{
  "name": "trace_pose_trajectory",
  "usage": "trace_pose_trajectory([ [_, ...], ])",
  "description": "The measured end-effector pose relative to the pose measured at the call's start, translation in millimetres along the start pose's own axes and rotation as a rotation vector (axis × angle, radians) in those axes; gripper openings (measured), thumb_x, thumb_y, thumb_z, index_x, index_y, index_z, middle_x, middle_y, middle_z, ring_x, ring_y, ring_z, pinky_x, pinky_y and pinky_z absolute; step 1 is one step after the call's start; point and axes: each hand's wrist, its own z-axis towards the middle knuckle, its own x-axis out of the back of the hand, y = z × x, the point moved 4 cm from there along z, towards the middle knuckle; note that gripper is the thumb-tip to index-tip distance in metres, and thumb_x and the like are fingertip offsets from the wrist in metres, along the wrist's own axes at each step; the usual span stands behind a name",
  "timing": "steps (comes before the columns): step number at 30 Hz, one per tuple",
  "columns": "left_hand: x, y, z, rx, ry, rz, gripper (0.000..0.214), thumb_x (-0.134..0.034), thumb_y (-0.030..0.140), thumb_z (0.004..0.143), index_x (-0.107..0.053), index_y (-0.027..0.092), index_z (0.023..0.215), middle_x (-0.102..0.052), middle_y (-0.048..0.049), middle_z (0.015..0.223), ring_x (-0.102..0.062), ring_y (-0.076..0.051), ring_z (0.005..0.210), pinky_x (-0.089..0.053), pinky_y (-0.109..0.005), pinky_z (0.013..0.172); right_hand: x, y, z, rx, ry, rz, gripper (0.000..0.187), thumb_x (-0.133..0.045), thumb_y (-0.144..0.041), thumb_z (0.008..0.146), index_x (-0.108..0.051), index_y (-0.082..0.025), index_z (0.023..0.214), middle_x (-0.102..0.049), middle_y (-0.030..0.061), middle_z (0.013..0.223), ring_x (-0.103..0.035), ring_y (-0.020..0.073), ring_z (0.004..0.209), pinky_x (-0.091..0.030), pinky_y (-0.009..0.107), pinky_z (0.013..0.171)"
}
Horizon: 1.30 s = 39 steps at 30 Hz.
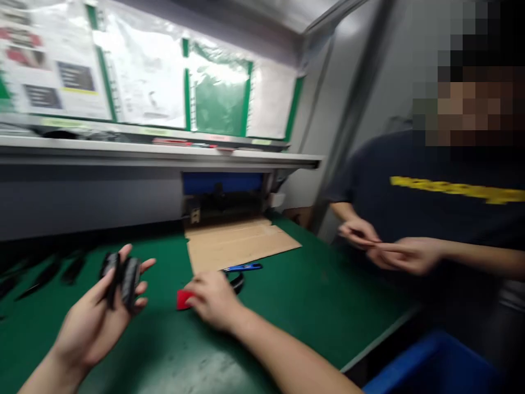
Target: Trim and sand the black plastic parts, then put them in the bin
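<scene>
My left hand [96, 323], palm up at the left, holds a few small black pieces [130, 282] between thumb and fingers; blur hides their exact kind. Over the green tabletop, my right hand [213, 298] has its fingers curled down on a small red block-like piece [184, 300], which pokes out on the left side of the fingers. Just beyond that hand lies a slim blue tool [246, 267], perhaps a cutter or pen. A dark curved band [238, 283] shows beside the knuckles, partly hidden by the hand.
A flat cardboard sheet [241, 243] lies at the back of the green table [311, 295]. Several black items [45, 279] sit at the far left. Above runs a white shelf [164, 150]. Another person [435, 219] stands at the right, hands together, near a blue bin [435, 366].
</scene>
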Motion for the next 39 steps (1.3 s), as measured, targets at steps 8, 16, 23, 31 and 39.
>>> trace_pose_trajectory([
  [8,6.9,-9.3,-13.2,0.057,-0.029,0.135,0.053,-0.042,0.038,0.096,-0.024,0.04,0.145,-0.056,-0.0139,0.123,-0.051,-0.014,0.065,-0.043,-0.03,0.058,6.9,96.4,-0.1,-0.307,0.001,0.053,0.018,-0.06,-0.023,0.09,-0.068,-0.025,0.105,-0.061,0.0049,0.1,-0.052,0.0251,0.101,-0.04,0.034,0.085],
  [16,-1.9,-44.7,-24.3,0.197,-0.09,0.198,0.063,-0.044,0.048,0.093,-0.016,0.036,0.148,-0.059,-0.012,0.113,-0.052,-0.015,0.058,-0.039,-0.031,0.056,2.7,136.5,-7.5,-0.476,-0.08,-0.014,0.014,-0.062,-0.022,0.088,-0.069,-0.02,0.101,-0.061,0.0049,0.097,-0.053,0.0235,0.1,-0.039,0.037,0.088],
  [23,0.8,-65.0,-27.4,0.238,-0.147,0.3,0.061,-0.041,0.051,0.094,-0.021,0.026,0.145,-0.064,-0.0126,0.1,-0.049,-0.014,0.052,-0.035,-0.028,0.056,8.7,137.0,-9.9,-0.457,-0.059,0.068,0.014,-0.057,-0.029,0.092,-0.063,-0.015,0.093,-0.061,0.0046,0.091,-0.056,0.0207,0.089,-0.044,0.036,0.082],
  [31,-0.1,-57.4,-25.8,0.241,-0.152,0.317,0.053,-0.038,0.05,0.095,-0.036,0.015,0.135,-0.066,-0.0188,0.097,-0.053,-0.015,0.053,-0.037,-0.026,0.055,27.4,51.2,16.3,-0.167,-0.083,0.332,0.035,-0.031,-0.038,0.103,-0.046,-0.024,0.13,-0.058,0.0056,0.113,-0.055,0.0195,0.103,-0.045,0.03,0.087],
  [39,2.6,-58.4,-24.4,0.326,-0.096,0.261,0.053,-0.038,0.049,0.095,-0.039,0.014,0.135,-0.066,-0.0207,0.095,-0.055,-0.015,0.056,-0.038,-0.025,0.053,21.8,-7.5,22.3,0.219,-0.129,0.204,0.041,-0.02,-0.04,0.106,-0.056,-0.023,0.114,-0.054,0.0056,0.09,-0.048,0.0207,0.081,-0.037,0.034,0.073],
])
